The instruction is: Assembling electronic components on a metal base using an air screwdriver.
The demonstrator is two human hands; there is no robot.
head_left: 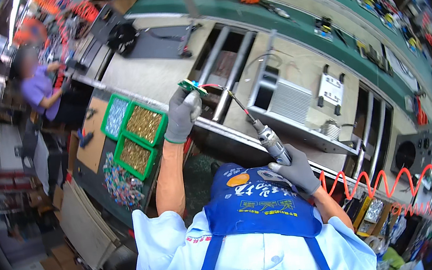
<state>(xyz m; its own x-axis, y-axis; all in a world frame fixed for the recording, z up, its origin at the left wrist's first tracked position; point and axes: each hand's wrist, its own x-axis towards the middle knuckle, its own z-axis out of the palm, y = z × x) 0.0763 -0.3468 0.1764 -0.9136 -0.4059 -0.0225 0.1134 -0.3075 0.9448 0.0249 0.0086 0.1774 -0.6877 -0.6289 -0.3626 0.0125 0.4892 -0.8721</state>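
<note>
Two gloved hands, left hand (pixel 182 113) gripping circuit board (pixel 192 87); right hand (pixel 297 169) gripping screwdriver (pixel 272 141)

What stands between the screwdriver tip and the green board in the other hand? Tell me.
Nothing visible. The left hand holds the small green board up; the right hand aims the powered screwdriver toward it. Only open air and the board's red wire lie between.

Gloves (pixel 182 115): grey knit cloth, matt. Screwdriver (pixel 272 143): shiny ribbed metal barrel. Circuit board (pixel 192 87): green, smooth. Bins (pixel 142 128): green plastic. Apron (pixel 259 200): blue cloth. Hose (pixel 394 180): glossy orange plastic coil.
</note>
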